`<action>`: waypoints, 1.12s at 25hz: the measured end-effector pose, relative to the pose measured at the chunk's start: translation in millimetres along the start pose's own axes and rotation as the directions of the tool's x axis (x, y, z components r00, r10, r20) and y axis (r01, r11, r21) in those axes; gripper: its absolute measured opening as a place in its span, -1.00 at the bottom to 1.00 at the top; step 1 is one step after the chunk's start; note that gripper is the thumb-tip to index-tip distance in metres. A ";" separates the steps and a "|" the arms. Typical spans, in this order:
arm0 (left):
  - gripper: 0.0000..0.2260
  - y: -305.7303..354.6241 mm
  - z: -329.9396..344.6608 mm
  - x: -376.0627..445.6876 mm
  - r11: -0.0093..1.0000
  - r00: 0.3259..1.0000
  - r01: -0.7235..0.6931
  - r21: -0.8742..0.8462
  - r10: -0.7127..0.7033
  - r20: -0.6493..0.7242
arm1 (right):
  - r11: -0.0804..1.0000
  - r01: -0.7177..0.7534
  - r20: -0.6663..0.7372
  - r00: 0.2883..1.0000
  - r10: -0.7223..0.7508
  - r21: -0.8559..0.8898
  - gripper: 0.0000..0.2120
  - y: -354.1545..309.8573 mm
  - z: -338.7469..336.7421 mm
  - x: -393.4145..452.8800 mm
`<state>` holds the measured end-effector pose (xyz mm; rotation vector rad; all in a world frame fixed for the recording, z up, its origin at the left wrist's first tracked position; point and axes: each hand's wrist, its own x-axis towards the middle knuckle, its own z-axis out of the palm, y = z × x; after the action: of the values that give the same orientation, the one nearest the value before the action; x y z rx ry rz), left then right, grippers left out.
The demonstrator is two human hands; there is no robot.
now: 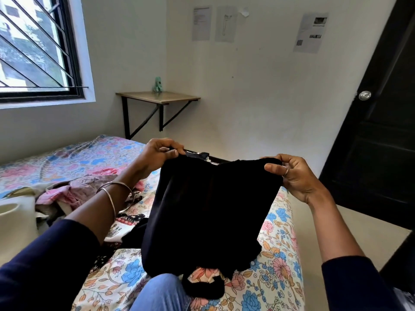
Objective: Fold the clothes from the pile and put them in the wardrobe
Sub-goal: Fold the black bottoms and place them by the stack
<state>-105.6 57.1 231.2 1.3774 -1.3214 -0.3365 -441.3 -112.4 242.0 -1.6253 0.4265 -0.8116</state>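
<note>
Your hands, left (pixel 160 153) and right (pixel 292 176), pinch the limp, light garment (pixel 208 212) at its top corners; pile (pixel 74 194) at nine o'clock.

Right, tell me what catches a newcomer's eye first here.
The black garment, held up mid-frame above the floral bedsheet, its top corners pinched by the left hand and right hand. Next, the clothes pile at left on the bed.

— Where are you standing?
— You're in a home bedroom: a bed (pixel 278 261) with a floral sheet, a barred window (pixel 38 46), a wall-mounted shelf (pixel 157 97), a dark door (pixel 377 140).
</note>
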 end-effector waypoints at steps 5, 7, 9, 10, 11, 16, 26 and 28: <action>-0.68 -6.0 28.8 -4.6 0.999 0.995 -0.003 0.039 0.000 0.095 | 0.981 0.195 -0.072 0.978 -0.196 -0.020 -0.89 0.7 24.6 6.3; -0.83 7.5 43.4 -9.5 0.997 0.964 0.050 -0.051 -0.035 0.264 | 0.971 0.225 -0.045 0.972 -0.229 -0.075 -0.91 -1.8 33.9 13.4; -0.80 13.7 53.4 -11.8 0.998 0.871 0.034 0.049 -0.053 0.489 | 0.960 0.256 0.006 0.966 -0.257 -0.111 -0.92 -4.5 43.1 18.8; -0.78 12.4 57.3 -13.2 0.986 0.795 -0.011 0.164 -0.091 0.599 | 0.955 0.274 0.023 0.962 -0.274 -0.114 -0.91 -6.4 47.1 20.4; -0.77 6.4 62.1 -14.4 0.959 0.723 -0.036 0.281 -0.169 0.669 | 0.949 0.294 0.028 0.956 -0.292 -0.116 -0.91 -8.5 50.0 21.8; -0.68 -23.4 61.6 -20.2 0.891 0.719 0.231 0.390 -0.426 0.549 | 0.929 0.297 0.045 0.955 -0.294 -0.220 -0.85 -15.6 41.6 17.9; -0.54 2.7 5.5 16.9 0.243 0.971 -0.016 0.970 -0.229 0.073 | 0.114 0.104 0.119 0.984 0.135 -0.988 -0.57 14.5 1.4 35.4; -0.51 5.5 4.4 19.5 0.240 0.991 -0.007 0.971 -0.128 0.039 | -0.061 0.085 0.082 0.995 0.047 -0.994 -0.57 10.9 -0.7 34.4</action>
<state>-105.5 40.5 243.4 2.5072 -1.6413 0.5471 -416.4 -138.5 240.8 -3.1233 1.1521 -0.2744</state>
